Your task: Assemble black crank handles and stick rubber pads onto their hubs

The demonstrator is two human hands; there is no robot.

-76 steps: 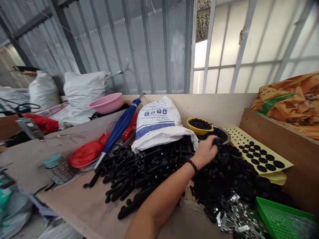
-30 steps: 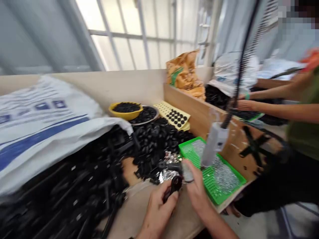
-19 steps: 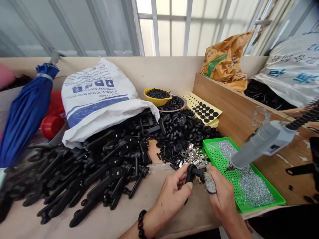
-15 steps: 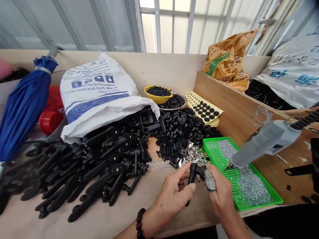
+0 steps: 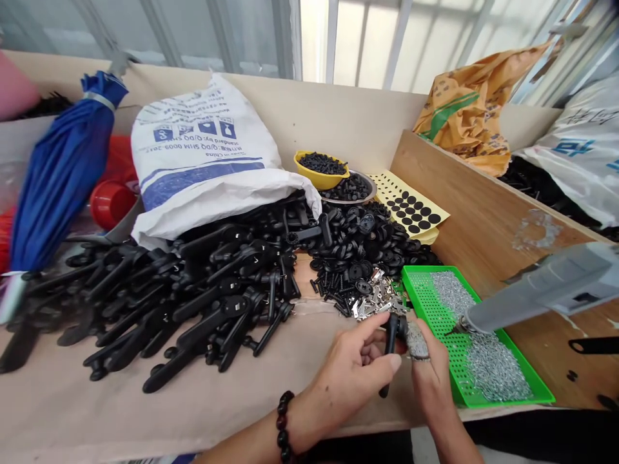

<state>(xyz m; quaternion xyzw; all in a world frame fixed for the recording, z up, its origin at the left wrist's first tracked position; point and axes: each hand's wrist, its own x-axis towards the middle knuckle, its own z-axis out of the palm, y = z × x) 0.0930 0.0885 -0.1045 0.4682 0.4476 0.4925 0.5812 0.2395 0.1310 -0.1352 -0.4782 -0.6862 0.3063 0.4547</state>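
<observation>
My left hand point(image 5: 355, 361), with a dark bead bracelet at the wrist, pinches a black plastic crank-shaped handle point(image 5: 391, 354) whose arm points down. My right hand point(image 5: 430, 354) closes on the round end of that same handle; a greyish covering wraps one of its fingers. Just beyond my hands lie small silver metal clips point(image 5: 380, 295) and black springs point(image 5: 333, 283). On the right, a green perforated tray point(image 5: 435, 316) holds many small silver screws point(image 5: 498, 367). The tip of a grey electric screwdriver point(image 5: 527, 293) hangs over the tray.
At the left spreads a big pile of black handles point(image 5: 207, 303) beneath a white sack point(image 5: 203, 154). Black round parts point(image 5: 372, 238), a yellow bowl point(image 5: 322, 177) and sticker sheets point(image 5: 411, 209) lie behind. A wooden divider point(image 5: 464, 187) bounds the right; a blue umbrella point(image 5: 62, 167) leans left.
The camera view has turned, so the bench contents sit somewhat differently in the picture. Both hands still hold the black handle together, its arm now more upright.
</observation>
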